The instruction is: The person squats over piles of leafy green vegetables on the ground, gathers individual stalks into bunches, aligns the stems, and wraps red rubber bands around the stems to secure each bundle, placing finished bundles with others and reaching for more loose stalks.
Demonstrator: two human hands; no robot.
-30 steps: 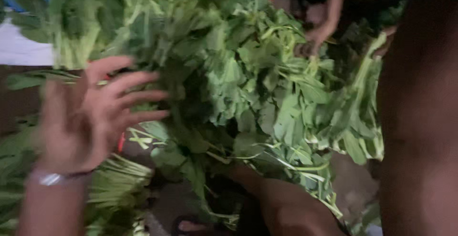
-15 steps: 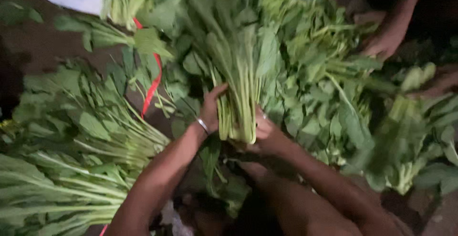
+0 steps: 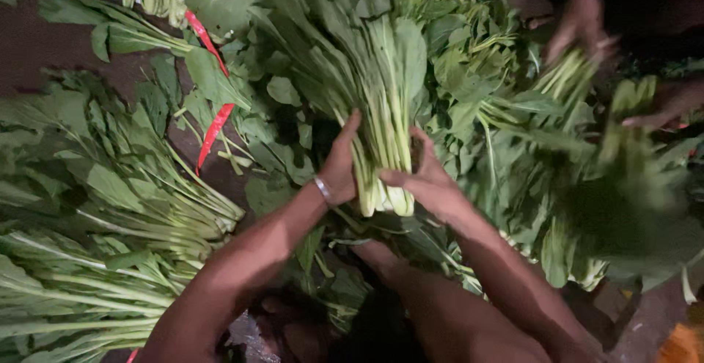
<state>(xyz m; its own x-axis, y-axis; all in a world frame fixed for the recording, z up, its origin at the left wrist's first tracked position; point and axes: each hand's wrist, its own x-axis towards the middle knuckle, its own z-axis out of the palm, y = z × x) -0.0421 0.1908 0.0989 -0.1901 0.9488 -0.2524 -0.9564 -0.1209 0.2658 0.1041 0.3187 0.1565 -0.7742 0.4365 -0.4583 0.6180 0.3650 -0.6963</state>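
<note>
Head view: the left hand [image 3: 339,166] and right hand [image 3: 425,183] are both clamped on one bunch of greens [image 3: 378,114], stems down, held between them. Left of the left hand lie two red strips [image 3: 213,132] among loose greens and a stacked pile [image 3: 103,260]. Beyond the right hand, two hands of another person [image 3: 583,29] handle blurred stalks.

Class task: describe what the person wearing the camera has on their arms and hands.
Both forearms are bare, with no sleeves or gloves in view. The left hand has a thin silver-coloured metal bangle at the wrist. The right hand shows no ring, band or watch.
</note>
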